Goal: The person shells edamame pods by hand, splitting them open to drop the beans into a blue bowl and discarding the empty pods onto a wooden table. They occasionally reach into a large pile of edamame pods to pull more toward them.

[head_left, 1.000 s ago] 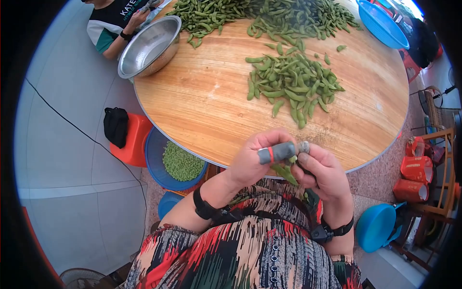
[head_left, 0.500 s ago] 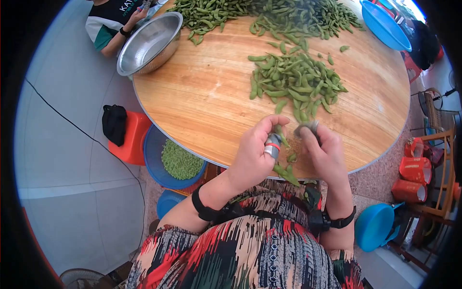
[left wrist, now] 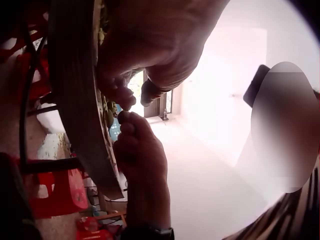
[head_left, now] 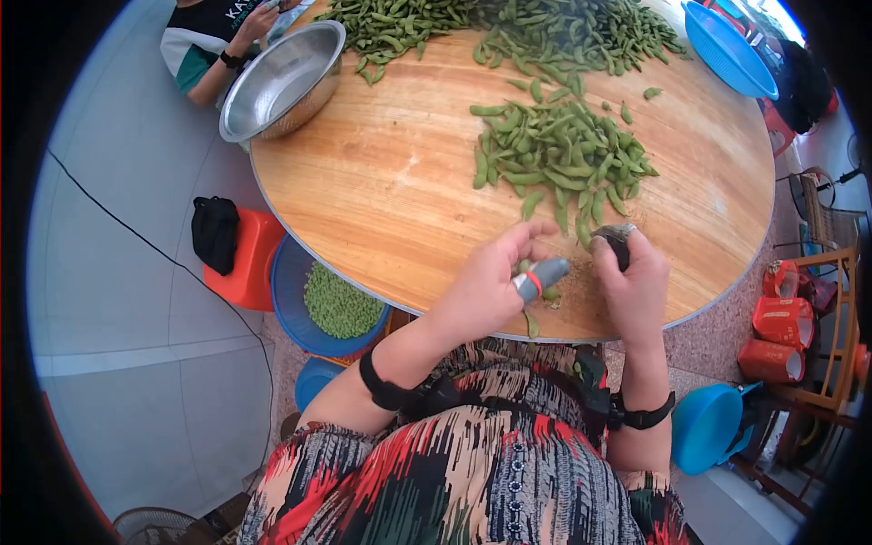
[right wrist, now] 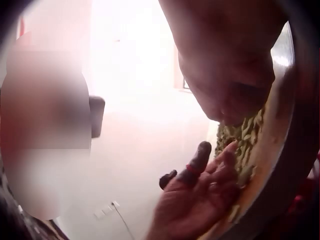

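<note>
In the head view my left hand (head_left: 490, 282) is low over the near table edge, its grey-wrapped thumb (head_left: 545, 274) with a red band pointing right. A bit of green pod shows behind that thumb. From the right wrist view, the left palm faces up with loosely bent fingers. My right hand (head_left: 634, 286) curls to the right, a dark wrap (head_left: 618, 242) at its fingertips, which are right by the lower end of a soybean pod pile (head_left: 568, 150). Whether it pinches anything I cannot tell. One pod (head_left: 531, 324) lies at the table edge below the left hand.
A bigger heap of pods (head_left: 581, 32) covers the far side of the round wooden table (head_left: 363, 200). A steel bowl (head_left: 282, 86) stands at the left rim, a blue basket (head_left: 731, 50) at the right. Shelled beans fill a blue tub (head_left: 283, 304) below. Another person (head_left: 204, 41) sits at the left.
My hands were together on a pod, then parted. The right hand has moved right and up toward the pod pile; the left has opened somewhat, its thumb now stretched out.
</note>
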Motion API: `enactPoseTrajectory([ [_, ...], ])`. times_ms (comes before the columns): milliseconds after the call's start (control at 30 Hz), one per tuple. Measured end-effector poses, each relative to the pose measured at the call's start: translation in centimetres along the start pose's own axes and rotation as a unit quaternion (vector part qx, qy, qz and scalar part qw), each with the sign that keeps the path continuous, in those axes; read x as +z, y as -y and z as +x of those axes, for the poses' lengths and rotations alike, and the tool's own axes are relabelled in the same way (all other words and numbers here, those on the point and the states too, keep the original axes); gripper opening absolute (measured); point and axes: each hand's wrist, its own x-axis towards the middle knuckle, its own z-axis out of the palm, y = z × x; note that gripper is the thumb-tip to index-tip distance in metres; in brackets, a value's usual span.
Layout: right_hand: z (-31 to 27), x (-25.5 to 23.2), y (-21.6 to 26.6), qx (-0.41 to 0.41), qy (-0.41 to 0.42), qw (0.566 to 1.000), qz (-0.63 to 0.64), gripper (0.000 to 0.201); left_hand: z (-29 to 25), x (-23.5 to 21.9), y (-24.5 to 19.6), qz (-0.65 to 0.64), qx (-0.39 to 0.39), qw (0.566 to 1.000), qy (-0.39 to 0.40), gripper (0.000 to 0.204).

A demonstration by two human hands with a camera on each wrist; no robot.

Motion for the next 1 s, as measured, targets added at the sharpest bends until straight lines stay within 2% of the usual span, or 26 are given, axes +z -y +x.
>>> enactPoseTrajectory([
  [33, -0.2, -0.5, 0.3, 0.0, 0.001, 1.0, 0.0, 0.015, 0.4, 0.2, -0.1, -0.095, 0.017, 0.995, -0.031, 0.039],
  [67, -0.3, -1.3, 0.8, 0.132, 0.072, 0.961, 0.233, 0.014, 0.6, 0.5, -0.6, -0.181, 0.009, 0.983, -0.01, 0.035],
  [100, -0.5, -1.9, 1.3, 0.254, 0.138, 0.846, 0.448, 0.013, 0.9, 0.4, -0.3, -0.181, 0.01, 0.983, -0.01, 0.035],
  [133, -0.8, -1.7, 1.7, 0.259, 0.148, 0.83, 0.472, 0.013, 1.3, 0.2, 0.3, -0.243, -0.001, 0.97, 0.026, 0.031],
  [167, -1.1, -1.7, 1.9, 0.259, 0.147, 0.83, 0.472, 0.013, 1.5, 0.2, 0.6, -0.302, -0.012, 0.951, 0.063, 0.027],
  [200, -1.3, -1.7, 2.0, 0.234, 0.182, 0.825, 0.482, 0.015, 1.5, 0.5, 0.5, -0.302, -0.011, 0.951, 0.064, 0.027],
  [233, -1.5, -1.7, 2.2, 0.209, 0.215, 0.818, 0.491, 0.017, 1.4, 0.9, 0.4, -0.316, 0.019, 0.948, 0.034, 0.022],
  [267, -1.9, -1.5, 2.3, 0.197, 0.215, 0.836, 0.466, 0.022, 1.4, 1.1, 0.4, -0.331, 0.049, 0.942, 0.004, 0.018],
  [300, -2.2, -1.4, 2.6, 0.197, 0.214, 0.835, 0.467, 0.022, 1.3, 1.0, 0.4, -0.33, 0.049, 0.943, 0.004, 0.018],
  [367, -2.6, -1.6, 3.1, 0.172, 0.245, 0.827, 0.475, 0.023, 1.3, 0.9, 0.5, -0.232, 0.073, 0.969, -0.044, 0.014],
  [400, -2.7, -1.8, 3.3, 0.176, 0.252, 0.826, 0.471, 0.023, 1.2, 1.0, 0.4, -0.232, 0.073, 0.969, -0.047, 0.014],
  [467, -2.8, -1.6, 2.9, 0.177, 0.254, 0.821, 0.479, 0.023, 0.9, 1.5, 0.2, -0.123, 0.087, 0.981, -0.12, 0.012],
  [500, -2.9, -1.4, 2.6, 0.179, 0.252, 0.816, 0.488, 0.023, 0.8, 1.5, 0.3, -0.12, 0.085, 0.98, -0.133, 0.012],
  [567, -3.0, -1.2, 2.1, 0.175, 0.269, 0.799, 0.509, 0.023, 1.0, 1.5, 0.7, -0.023, 0.111, 0.982, -0.152, 0.012],
  [633, -2.9, -1.2, 1.6, 0.185, 0.258, 0.833, 0.453, 0.022, 1.1, 1.7, 0.9, -0.047, 0.11, 0.979, -0.167, 0.012],
  [667, -3.0, -1.0, 1.6, 0.182, 0.231, 0.854, 0.429, 0.019, 1.0, 1.6, 1.0, -0.025, 0.127, 0.98, -0.15, 0.013],
  [700, -3.0, -0.9, 2.0, 0.182, 0.238, 0.852, 0.43, 0.019, 0.9, 1.6, 1.0, -0.003, 0.144, 0.981, -0.131, 0.014],
  [767, -3.2, -0.6, 2.7, 0.179, 0.169, 0.87, 0.427, 0.018, 0.7, 1.6, 1.0, -0.036, 0.118, 0.984, -0.125, 0.014],
  [833, -3.4, -0.6, 2.7, 0.177, 0.166, 0.865, 0.439, 0.02, 1.2, 1.4, 1.5, -0.108, 0.152, 0.981, -0.044, 0.014],
  [867, -3.4, -0.7, 2.7, 0.19, 0.185, 0.838, 0.478, 0.021, 1.3, 1.2, 1.6, -0.108, 0.152, 0.981, -0.047, 0.014],
  [900, -3.4, -0.9, 2.8, 0.202, 0.204, 0.808, 0.515, 0.022, 1.4, 1.0, 1.7, -0.058, 0.211, 0.976, -0.019, 0.014],
  [933, -3.4, -0.9, 2.8, 0.202, 0.204, 0.808, 0.515, 0.022, 1.5, 0.9, 1.7, -0.007, 0.268, 0.963, 0.01, 0.014],
  [1000, -3.3, -1.1, 2.8, 0.226, 0.206, 0.765, 0.567, 0.021, 1.7, 1.0, 1.9, -0.001, 0.273, 0.962, 0.008, 0.017],
])
